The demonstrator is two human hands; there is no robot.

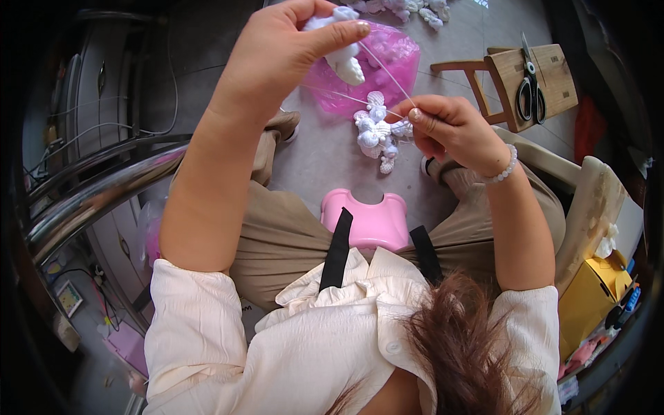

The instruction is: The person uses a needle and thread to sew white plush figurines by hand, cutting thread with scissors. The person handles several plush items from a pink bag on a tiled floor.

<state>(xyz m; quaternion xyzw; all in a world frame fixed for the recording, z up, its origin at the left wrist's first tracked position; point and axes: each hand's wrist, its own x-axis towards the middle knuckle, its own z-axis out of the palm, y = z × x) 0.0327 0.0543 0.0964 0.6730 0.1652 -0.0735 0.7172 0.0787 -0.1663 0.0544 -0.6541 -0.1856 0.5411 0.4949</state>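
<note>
My left hand (290, 49) holds a small white stuffed fabric piece (345, 59) up at the top of the view. White thread (386, 71) runs from it down to my right hand (446, 124), whose thumb and fingers pinch the strand. Below and beyond the hands, a cluster of white stuffed pieces (374, 132) appears near the floor; whether it hangs or rests there I cannot tell. A pink plastic bag (399, 52) with similar pieces inside lies behind. More white pieces (433, 13) are on the floor at the top edge.
Black-handled scissors (530, 96) lie on a wooden stool (557, 78) at the right. A pink plastic stool (368, 220) stands between my knees. Metal tubing (104, 194) curves along the left. A worn padded armrest (591, 207) and a yellow box (586, 301) are at the right.
</note>
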